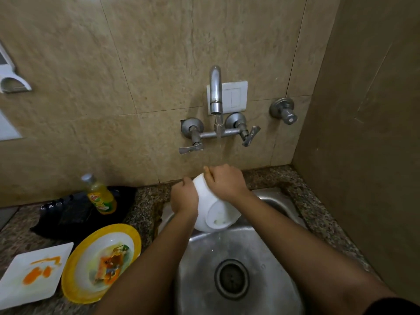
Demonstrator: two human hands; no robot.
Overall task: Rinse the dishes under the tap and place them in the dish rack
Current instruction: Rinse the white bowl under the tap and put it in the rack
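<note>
Both hands meet over the sink (pixel 200 264), clasping a white bowl (pixel 213 212) between them. On the bowl's left side, the left hand (pixel 184 196) has its fingers curled round the rim, knuckles toward the camera. The right hand (pixel 225 183) lies across the bowl's upper right, its fingers bent over the far rim; what the fingertips do inside the bowl is hidden. The bowl is tipped on its side, its base turned back toward the person and its mouth facing the wall, so most of its body shows below and between the two wrists. Straight above the right hand, the tap (pixel 215 92) sends a thin stream of water down to the knuckles, and a trickle runs off the bowl's lowest edge into the basin. Below the hands, between the two forearms, sits the drain (pixel 231 278). Left of the left forearm, on the speckled counter (pixel 145 201), a yellow-rimmed plate (pixel 75 264) smeared with food lies touching the arm's outline, and a white square plate (pixel 34 273) with orange streaks lies just beyond it. Farther left of the left hand, a bottle of yellow dish soap (pixel 101 194) stands on a black bag (pixel 75 212).
</note>
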